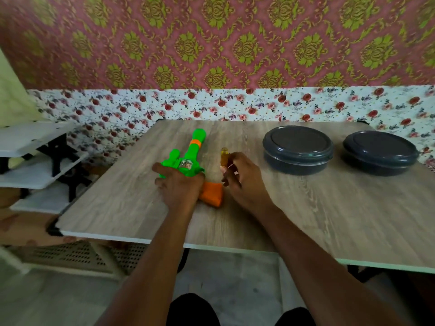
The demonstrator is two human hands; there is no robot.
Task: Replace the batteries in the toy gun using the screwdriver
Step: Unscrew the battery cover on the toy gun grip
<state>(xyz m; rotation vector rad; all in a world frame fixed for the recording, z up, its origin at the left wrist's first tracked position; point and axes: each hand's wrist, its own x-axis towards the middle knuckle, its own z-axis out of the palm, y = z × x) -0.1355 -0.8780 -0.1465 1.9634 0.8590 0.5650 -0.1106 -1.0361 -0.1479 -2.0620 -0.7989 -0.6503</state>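
Hands come first, nearest to you. Your left hand (pixel 180 184) lies on the gun (pixel 193 147), at 11 o'clock from the middle of the table (pixel 306 220). Its fingers bend over the green body and hold the toy down flat. The orange grip (pixel 211 192) shows from under this hand and points to 5 o'clock, while the barrel points away to 12 o'clock. Just beside, at 3 o'clock of the gun, your right hand (pixel 242 182) pinches the screwdriver (pixel 224 156). Its amber handle stands up out of the fingers. The shaft and the tip I cannot see, because the hand hides them.

About the task, I judge you are at the beginning. The tool is in hand and the gun is held, but no cover is seen open, no screw lies out, and no batteries, old or new, show anywhere. So it is left to find the screw, loosen it, lift the cover, change the batteries and close all again.

Farther, at 2 o'clock, stand a dark box (pixel 297 149) and a second box (pixel 380 152), both with the lid on. Maybe the batteries are inside, but this I cannot tell. At 9 o'clock, off the table, is a white shelf (pixel 35 137).
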